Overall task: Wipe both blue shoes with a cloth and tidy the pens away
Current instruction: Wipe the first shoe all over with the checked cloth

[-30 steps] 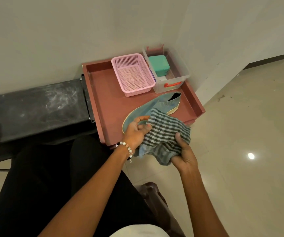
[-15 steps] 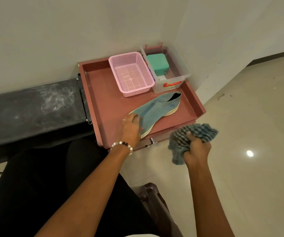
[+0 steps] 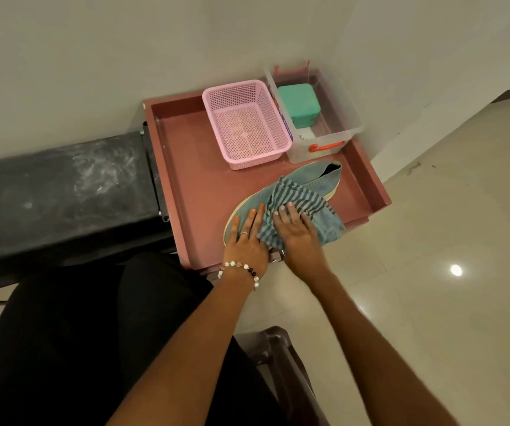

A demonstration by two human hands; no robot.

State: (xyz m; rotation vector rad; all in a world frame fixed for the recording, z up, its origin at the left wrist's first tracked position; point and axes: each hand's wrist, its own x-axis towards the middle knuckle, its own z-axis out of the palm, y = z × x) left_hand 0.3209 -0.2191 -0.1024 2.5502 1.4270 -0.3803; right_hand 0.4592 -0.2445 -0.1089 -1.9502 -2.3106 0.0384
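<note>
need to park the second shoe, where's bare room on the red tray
Bare tray floor lies along the left wall, left of the pink basket and the blue shoe. The back right is crowded by the basket and clear box; the front by the shoe, cloth and both hands.

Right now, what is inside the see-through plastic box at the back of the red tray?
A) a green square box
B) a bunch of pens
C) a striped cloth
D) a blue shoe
A: a green square box with rounded corners sits inside the clear plastic box with the orange handle, while the blue knit shoe and the striped cloth lie outside it on the red tray; no pens are visible.
</note>
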